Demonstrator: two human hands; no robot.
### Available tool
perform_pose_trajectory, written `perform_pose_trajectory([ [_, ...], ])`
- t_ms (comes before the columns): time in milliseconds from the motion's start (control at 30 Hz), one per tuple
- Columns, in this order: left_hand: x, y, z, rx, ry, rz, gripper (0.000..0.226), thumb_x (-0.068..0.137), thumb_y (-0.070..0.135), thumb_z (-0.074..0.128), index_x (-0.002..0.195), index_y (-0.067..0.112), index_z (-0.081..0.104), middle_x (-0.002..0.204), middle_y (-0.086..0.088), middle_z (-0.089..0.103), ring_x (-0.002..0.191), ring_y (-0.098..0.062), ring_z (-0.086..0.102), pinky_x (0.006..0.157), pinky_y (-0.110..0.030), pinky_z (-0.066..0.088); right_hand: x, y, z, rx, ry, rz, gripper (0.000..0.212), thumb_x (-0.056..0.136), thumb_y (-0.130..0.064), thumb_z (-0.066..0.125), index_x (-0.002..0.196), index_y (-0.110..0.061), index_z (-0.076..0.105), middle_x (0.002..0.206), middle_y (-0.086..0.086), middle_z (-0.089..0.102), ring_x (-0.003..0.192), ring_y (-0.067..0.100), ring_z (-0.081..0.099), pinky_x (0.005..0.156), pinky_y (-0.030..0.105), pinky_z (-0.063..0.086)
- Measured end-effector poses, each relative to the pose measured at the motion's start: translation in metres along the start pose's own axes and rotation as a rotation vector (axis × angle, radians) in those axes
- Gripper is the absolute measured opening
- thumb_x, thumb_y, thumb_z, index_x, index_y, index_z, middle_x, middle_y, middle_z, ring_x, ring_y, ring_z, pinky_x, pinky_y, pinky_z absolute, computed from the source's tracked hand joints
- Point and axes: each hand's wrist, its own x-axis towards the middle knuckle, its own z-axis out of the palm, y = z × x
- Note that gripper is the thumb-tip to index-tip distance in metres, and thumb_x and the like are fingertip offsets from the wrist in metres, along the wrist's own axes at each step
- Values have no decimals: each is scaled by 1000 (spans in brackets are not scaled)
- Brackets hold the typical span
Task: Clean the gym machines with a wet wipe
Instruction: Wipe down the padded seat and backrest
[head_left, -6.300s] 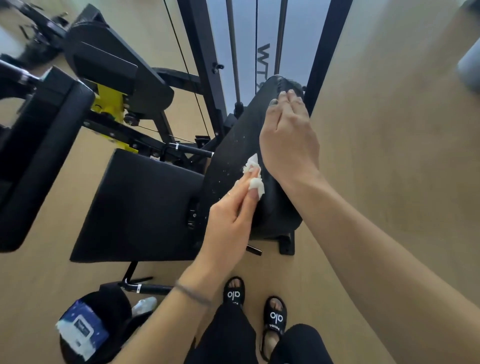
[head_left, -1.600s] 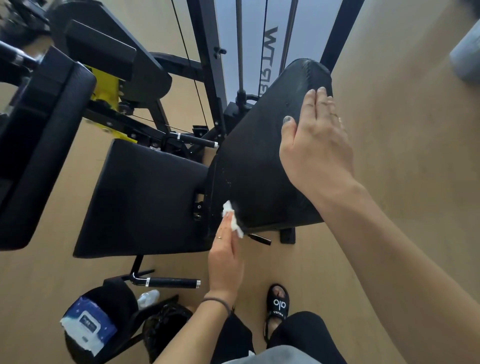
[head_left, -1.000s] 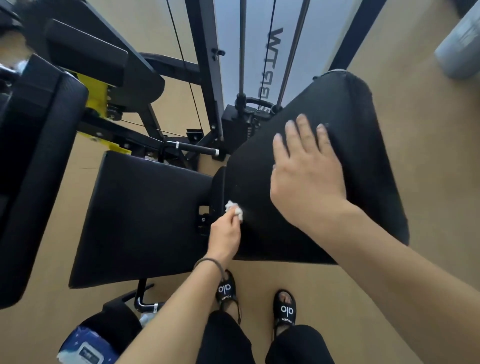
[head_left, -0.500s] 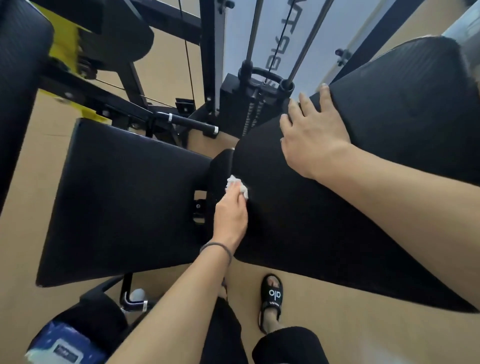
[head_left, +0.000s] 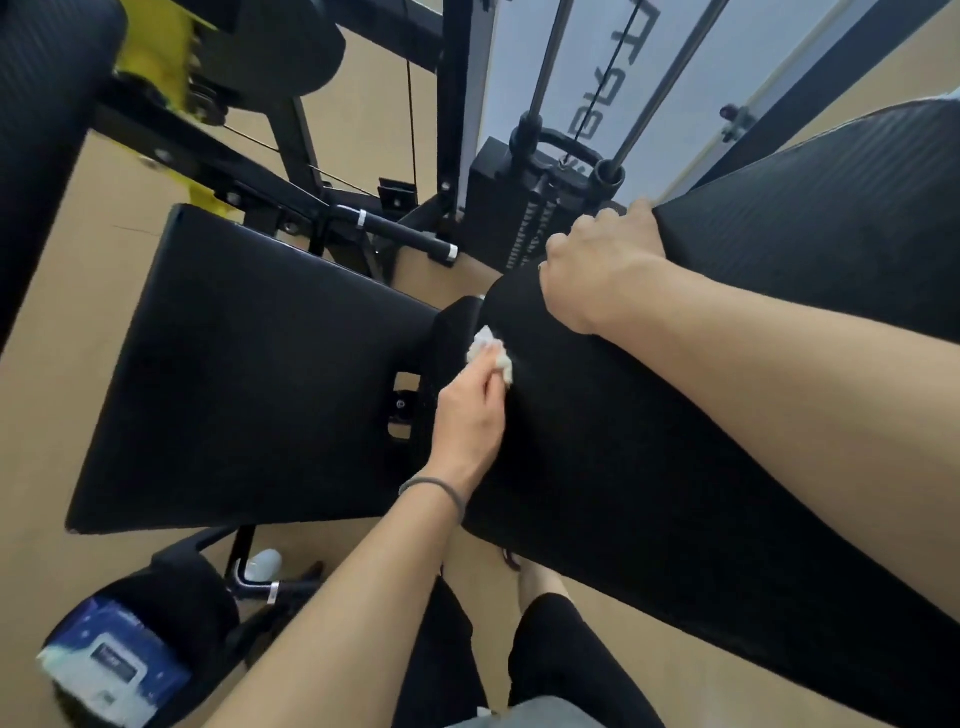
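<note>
A black gym machine fills the head view: a flat seat pad (head_left: 249, 374) on the left and a long tilted back pad (head_left: 701, 467) on the right. My left hand (head_left: 470, 415) holds a crumpled white wet wipe (head_left: 491, 353) and presses it against the lower left edge of the back pad, by the gap between the two pads. My right hand (head_left: 597, 265) grips the far edge of the back pad, its fingers curled over that edge and hidden behind it.
The weight stack (head_left: 524, 208) with its guide rods and black frame posts stands behind the pads. A handle bar (head_left: 400, 234) juts out by the seat. A blue pack of wipes (head_left: 114, 670) lies on a round black pad at the lower left. The floor is tan.
My right hand has slid up to the back pad's far edge and curled over it. The left hand keeps the wipe at the pad's lower edge. The camera has moved closer.
</note>
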Motion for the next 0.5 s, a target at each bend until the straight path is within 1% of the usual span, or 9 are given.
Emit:
perform_pose_trajectory([
  [33, 1, 14, 7, -47, -6, 89, 31, 107, 25, 45, 133, 23, 62, 130, 3, 65, 122, -8, 58, 107, -28, 45, 2, -2, -1, 3, -9, -7, 42, 101, -34, 36, 136, -17, 53, 135, 15, 55, 127, 37, 50, 114, 62, 24],
  [67, 6, 28, 13, -82, -24, 156, 32, 106, 24, 47, 135, 21, 61, 134, 2, 64, 126, -10, 56, 110, -29, 44, 3, -3, -2, -1, -22, -15, 43, 100, -35, 37, 136, -17, 54, 136, 14, 54, 127, 37, 50, 113, 63, 24],
  [133, 25, 39, 19, -74, -36, 208, 34, 106, 21, 46, 138, 20, 58, 139, 1, 60, 131, -13, 53, 113, -32, 42, 4, -4, -4, -8, -51, -31, 43, 98, -37, 43, 135, -18, 55, 137, 14, 54, 128, 38, 49, 113, 65, 23],
  [200, 55, 27, 15, -22, -28, 147, 40, 106, 23, 43, 144, 26, 54, 148, 5, 53, 138, -10, 46, 117, -33, 36, 7, -5, -7, 34, -56, -41, 37, 98, -31, 43, 129, -20, 58, 134, 12, 57, 125, 39, 51, 112, 67, 22],
  [267, 80, 10, 10, 17, -20, 61, 41, 105, 24, 41, 143, 28, 55, 148, 6, 53, 138, -11, 46, 118, -36, 35, 11, -7, -10, 103, -53, -48, 28, 97, -23, 38, 115, -20, 59, 126, 10, 60, 119, 40, 54, 111, 68, 21],
  [300, 88, 5, 9, 24, -13, 33, 41, 104, 24, 41, 143, 28, 55, 149, 6, 53, 138, -11, 45, 119, -34, 33, 13, -9, -12, 128, -54, -52, 24, 97, -21, 36, 110, -20, 56, 123, 10, 60, 118, 40, 54, 111, 70, 20],
  [333, 95, 3, 9, 31, -4, 17, 42, 105, 24, 40, 144, 28, 54, 150, 8, 51, 139, -11, 44, 120, -32, 31, 15, -11, -12, 138, -55, -56, 24, 97, -19, 35, 109, -20, 56, 123, 11, 60, 119, 40, 54, 110, 71, 20],
  [400, 105, 5, 10, 47, 9, -15, 41, 105, 26, 38, 142, 29, 56, 149, 9, 52, 138, -12, 44, 117, -28, 31, 17, -14, -10, 115, -56, -57, 33, 99, -19, 32, 118, -19, 59, 124, 12, 60, 120, 41, 53, 110, 73, 18],
  [500, 111, 2, 6, 69, -17, -117, 38, 105, 28, 33, 129, 26, 63, 138, 4, 61, 128, -20, 52, 108, -29, 37, 18, -16, -4, 60, -32, -40, 39, 101, -21, 30, 124, -16, 60, 124, 13, 62, 121, 42, 54, 113, 73, 14],
])
